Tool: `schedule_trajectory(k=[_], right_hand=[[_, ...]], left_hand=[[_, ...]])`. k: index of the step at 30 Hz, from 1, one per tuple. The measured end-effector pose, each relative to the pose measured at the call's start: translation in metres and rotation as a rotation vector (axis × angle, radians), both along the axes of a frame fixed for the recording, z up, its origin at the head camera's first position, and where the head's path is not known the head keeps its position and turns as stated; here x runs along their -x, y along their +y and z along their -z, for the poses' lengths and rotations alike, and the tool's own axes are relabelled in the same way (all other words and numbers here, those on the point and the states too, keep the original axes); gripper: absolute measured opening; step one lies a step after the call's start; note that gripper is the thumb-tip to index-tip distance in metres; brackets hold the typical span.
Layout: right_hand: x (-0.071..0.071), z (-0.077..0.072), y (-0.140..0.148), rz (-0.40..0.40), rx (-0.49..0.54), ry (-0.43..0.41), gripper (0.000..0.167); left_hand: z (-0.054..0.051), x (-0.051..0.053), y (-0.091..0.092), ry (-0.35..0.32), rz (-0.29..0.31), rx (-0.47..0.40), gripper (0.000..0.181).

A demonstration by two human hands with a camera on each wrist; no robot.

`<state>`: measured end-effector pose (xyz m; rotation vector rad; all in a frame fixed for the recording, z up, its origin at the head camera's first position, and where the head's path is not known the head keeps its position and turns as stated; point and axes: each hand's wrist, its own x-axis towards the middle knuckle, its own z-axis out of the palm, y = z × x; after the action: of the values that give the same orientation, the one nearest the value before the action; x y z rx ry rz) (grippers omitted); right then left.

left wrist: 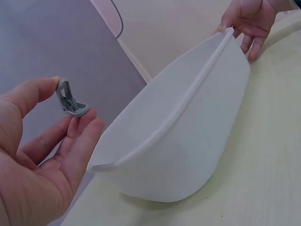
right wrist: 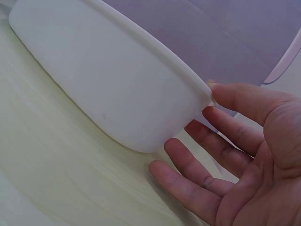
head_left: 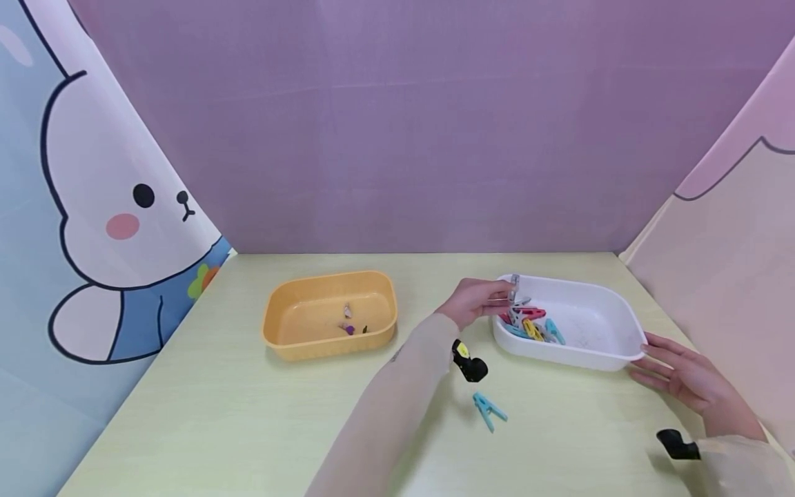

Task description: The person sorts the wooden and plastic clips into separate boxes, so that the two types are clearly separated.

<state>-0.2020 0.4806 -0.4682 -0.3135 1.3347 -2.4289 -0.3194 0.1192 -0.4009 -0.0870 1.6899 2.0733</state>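
My left hand (head_left: 475, 301) pinches a small grey clothespin (left wrist: 70, 99) between thumb and fingertips, above the left end of a white plastic tub (head_left: 596, 357). Beneath that hand, a pile of clothespins (head_left: 533, 326) in red, yellow, blue and grey lies in the tub's left end. At the opposite end, my right hand (head_left: 686, 376) holds the tub's rim, thumb on top and index fingertip just under it; the other fingers are spread by the outer wall. A light-blue clothespin (head_left: 489, 412) lies on the table in front of the tub.
To the left stands a yellow-orange tub (head_left: 329, 350) with a few tiny items inside, one of them purple (head_left: 350, 330). A purple backdrop (head_left: 422, 138) rises behind the pale table (head_left: 217, 414), and printed cloths hang at both sides.
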Motion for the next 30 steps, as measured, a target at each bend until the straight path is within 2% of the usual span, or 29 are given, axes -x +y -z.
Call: schedule_trajectory(k=[4,8,13,20,30], right_hand=[[-0.001,0.000,0.000,-0.009,0.013,-0.012,0.048],[-0.001,-0.001,0.000,-0.012,0.016,-0.015,0.049],[-0.001,0.000,0.000,-0.022,0.024,-0.010,0.049],[-0.001,0.001,0.000,-0.007,0.009,0.007,0.048],[0.001,0.000,0.000,0.002,0.000,0.007,0.048]], left_hand=[[0.000,0.001,0.005,-0.001,-0.018,0.019,0.024],[0.001,0.001,0.012,-0.007,-0.065,0.059,0.024],[0.000,-0.002,0.019,0.006,-0.107,0.154,0.023],[-0.009,-0.007,0.021,0.017,-0.108,0.245,0.028],[-0.013,-0.009,0.020,0.027,-0.103,0.258,0.029]])
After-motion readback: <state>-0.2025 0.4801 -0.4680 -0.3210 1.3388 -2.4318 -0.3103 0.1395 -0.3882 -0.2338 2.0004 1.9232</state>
